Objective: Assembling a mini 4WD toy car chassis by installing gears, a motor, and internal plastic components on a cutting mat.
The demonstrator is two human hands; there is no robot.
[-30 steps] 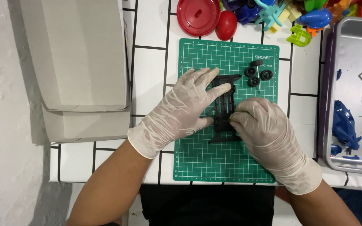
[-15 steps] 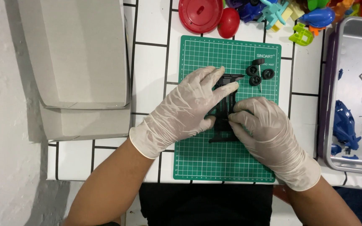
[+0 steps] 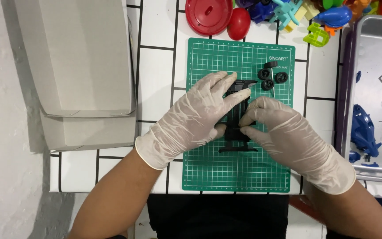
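A hobby workbench: green cutting mat (image 3: 208, 172), tiled table (image 3: 155, 84), metal parts tray (image 3: 370, 57), colourful toy pieces (image 3: 315, 13).

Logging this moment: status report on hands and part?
Left hand and right hand both pressing black plastic frame on green mat. Black wheels alongside, clear.

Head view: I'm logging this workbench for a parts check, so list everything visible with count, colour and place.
Cutting mat: one, green, centre of the tiled table.
Toy chassis: one, black, on the mat under both hands.
Small wheels: about four, black, mat's upper right.
Cardboard box: one, grey, left.
Round lid: one, red, above the mat.
Toy pieces: several, mixed colours, top right.
Metal tray: one, silver, right edge, holding blue parts.
Left hand: white glove, on the chassis.
Right hand: white glove, pinching the chassis.
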